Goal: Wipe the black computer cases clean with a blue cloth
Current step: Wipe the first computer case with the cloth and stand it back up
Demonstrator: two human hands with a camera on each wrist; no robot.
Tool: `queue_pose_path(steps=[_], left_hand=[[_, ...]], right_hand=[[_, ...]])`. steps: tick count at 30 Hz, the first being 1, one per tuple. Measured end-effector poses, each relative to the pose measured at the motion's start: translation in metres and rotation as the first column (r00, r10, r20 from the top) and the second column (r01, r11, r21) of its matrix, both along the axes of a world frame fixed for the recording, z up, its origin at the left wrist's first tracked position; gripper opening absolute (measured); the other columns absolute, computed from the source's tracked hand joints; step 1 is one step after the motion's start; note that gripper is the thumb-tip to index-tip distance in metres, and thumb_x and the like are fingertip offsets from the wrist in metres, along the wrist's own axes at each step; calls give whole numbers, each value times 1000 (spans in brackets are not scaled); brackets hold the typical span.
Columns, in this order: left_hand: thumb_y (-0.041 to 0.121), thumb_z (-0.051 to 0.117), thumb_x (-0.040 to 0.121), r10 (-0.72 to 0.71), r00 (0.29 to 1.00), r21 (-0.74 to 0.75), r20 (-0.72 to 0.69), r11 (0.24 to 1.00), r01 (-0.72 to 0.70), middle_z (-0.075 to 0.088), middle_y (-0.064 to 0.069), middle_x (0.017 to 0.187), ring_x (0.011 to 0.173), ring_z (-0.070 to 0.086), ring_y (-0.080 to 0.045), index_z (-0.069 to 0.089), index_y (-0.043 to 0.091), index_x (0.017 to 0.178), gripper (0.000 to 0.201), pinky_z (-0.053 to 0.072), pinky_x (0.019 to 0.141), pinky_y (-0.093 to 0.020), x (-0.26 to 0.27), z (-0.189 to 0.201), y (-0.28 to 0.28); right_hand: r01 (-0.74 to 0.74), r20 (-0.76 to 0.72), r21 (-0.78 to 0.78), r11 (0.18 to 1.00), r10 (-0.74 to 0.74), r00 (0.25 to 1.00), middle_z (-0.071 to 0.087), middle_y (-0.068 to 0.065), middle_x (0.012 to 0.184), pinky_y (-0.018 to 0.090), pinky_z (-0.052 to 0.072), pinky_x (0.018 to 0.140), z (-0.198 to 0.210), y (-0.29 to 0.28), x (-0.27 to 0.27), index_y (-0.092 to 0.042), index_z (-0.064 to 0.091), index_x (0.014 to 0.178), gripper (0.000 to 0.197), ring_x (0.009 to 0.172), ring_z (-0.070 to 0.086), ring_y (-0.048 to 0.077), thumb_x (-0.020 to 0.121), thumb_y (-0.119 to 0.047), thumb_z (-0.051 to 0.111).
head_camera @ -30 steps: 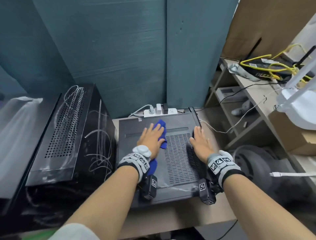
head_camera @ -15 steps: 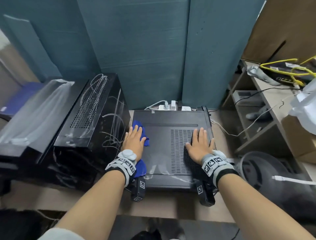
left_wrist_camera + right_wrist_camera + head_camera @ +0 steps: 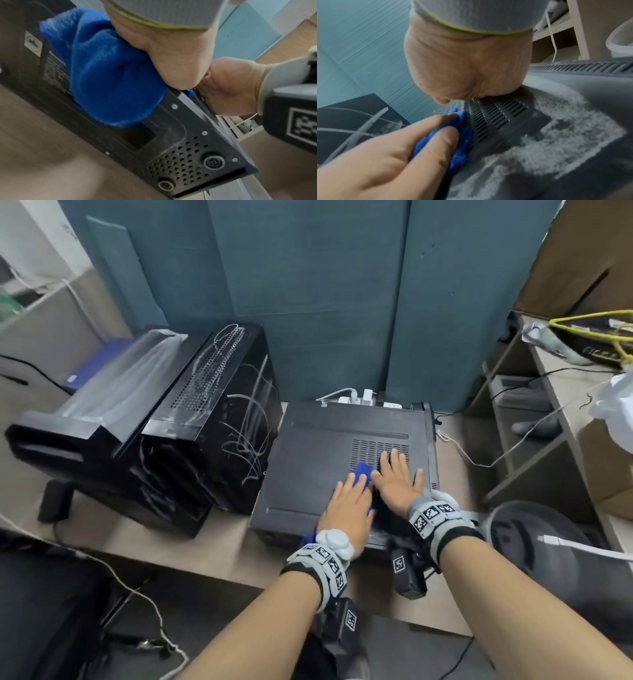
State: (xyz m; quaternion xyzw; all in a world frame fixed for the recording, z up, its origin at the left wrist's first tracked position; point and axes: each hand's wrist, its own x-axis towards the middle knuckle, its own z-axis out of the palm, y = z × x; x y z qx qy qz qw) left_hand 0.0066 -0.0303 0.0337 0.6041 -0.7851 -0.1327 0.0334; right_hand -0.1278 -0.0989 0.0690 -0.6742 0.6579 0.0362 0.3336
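A flat black computer case [image 3: 318, 460] lies on the low brown platform. My left hand [image 3: 347, 508] presses a blue cloth [image 3: 362, 472] flat onto the lid, fingers straight, just left of the vent grille [image 3: 370, 446]. In the left wrist view the blue cloth [image 3: 106, 70] hangs over the case's rear panel [image 3: 171, 142]. My right hand [image 3: 397, 481] lies flat on the grille, beside the left hand. The right wrist view shows the left hand's fingers [image 3: 402, 142] on the cloth [image 3: 460, 142] and white dust streaks [image 3: 556, 135] on the lid. A second black case [image 3: 212, 412] with white smears stands to the left.
A white power strip [image 3: 363, 402] sits behind the flat case against the teal partition. A wooden shelf [image 3: 548, 412] with cables stands at the right, and a grey round object [image 3: 534, 535] is near my right wrist. A white cord [image 3: 137, 594] trails at the lower left.
My left hand has slid the blue cloth from the lid's left edge rightward until it is beside my right hand. The right hand stays on the grille. The head view has shifted.
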Motion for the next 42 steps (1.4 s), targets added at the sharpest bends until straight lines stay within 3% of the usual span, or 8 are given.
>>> queue_pose_path(steps=[4,15,18,22,29,35,39,42], left_hand=[[37,33,108,10,992,-9,126,1000,-9,11,0,168,155,2,-25,15,17,160,59,6,125,-44,27,-2,-4],[30,39,107,545,837,-16,-51,837,-546,24,-6,165,154,13,-29,32,13,155,52,11,124,-42,152,-8,8],[20,63,96,671,689,-80,-272,698,-711,49,-11,136,125,50,-36,61,13,124,29,35,105,-46,152,-4,27],[20,74,89,746,553,-34,-371,584,-811,45,-12,112,102,51,-36,55,12,105,26,41,90,-41,150,6,40],[29,78,85,713,624,92,-320,678,-729,45,-6,103,91,56,-32,51,18,94,31,47,82,-35,159,7,39],[34,74,88,780,567,73,-265,603,-795,51,-10,108,95,58,-36,50,16,95,30,49,81,-40,159,15,40],[36,70,91,695,707,50,-128,717,-696,51,-9,115,105,56,-34,53,18,107,29,49,91,-43,131,19,37],[32,62,96,623,768,103,-151,782,-614,45,-8,113,93,59,-37,43,24,109,25,52,87,-46,123,41,27]], right_hand=[[-12,22,6,1000,12,1000,-24,-3,167,50,-18,120,-3,-2,-2,-24,-8,162,64,152,-24,12,107,-42,19],[-43,33,-3,999,43,999,-26,-1,166,52,-17,122,-6,-4,-6,-24,-10,162,65,152,-25,15,107,-46,17],[-48,33,-1,999,48,998,-27,-1,166,52,-17,122,-7,-3,-5,-24,-11,162,66,152,-26,16,107,-49,17],[-66,12,10,998,66,998,-30,-1,164,54,-17,121,-10,-2,-3,-25,-15,161,69,151,-29,17,106,-53,17],[-96,-78,-10,995,95,992,-31,2,164,56,-18,120,-10,1,1,-24,-17,160,74,151,-29,21,104,-58,18],[-106,-78,8,994,107,991,-32,1,163,56,-18,120,-7,2,0,-25,-17,160,75,150,-31,21,104,-59,18],[-132,-106,9,991,133,985,-35,3,162,57,-22,118,-8,5,4,-23,-21,158,80,149,-34,22,102,-63,18],[-132,-108,7,991,132,985,-36,2,161,58,-21,118,-7,5,3,-23,-21,159,82,148,-35,22,102,-64,20]])
